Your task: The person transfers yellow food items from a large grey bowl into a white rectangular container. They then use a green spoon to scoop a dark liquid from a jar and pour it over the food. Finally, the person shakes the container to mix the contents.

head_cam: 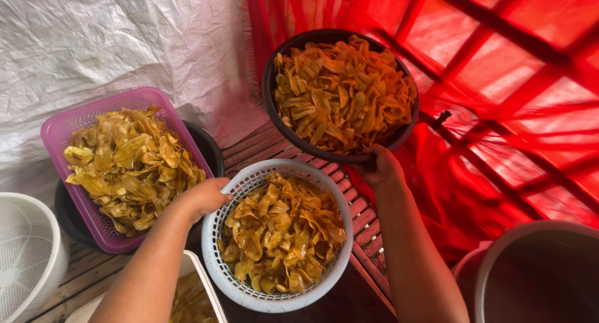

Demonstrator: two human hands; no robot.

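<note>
1. Your left hand (203,197) grips the rim of the round white plastic mesh basket (279,290), fingers curled over its left edge; the basket sits on the slatted wooden bench (368,248), heaped with yellow fried chips (281,236).
2. Your right hand (380,167) is closed on the near rim of the dark round bowl (269,86), piled high with chips, raised just beyond the basket.
3. Both look full, so little sorting seems left between them.
4. The purple rectangular plastic basket (56,133) at left is loaded too; the white tub (25,248) beside it looks empty.
</note>
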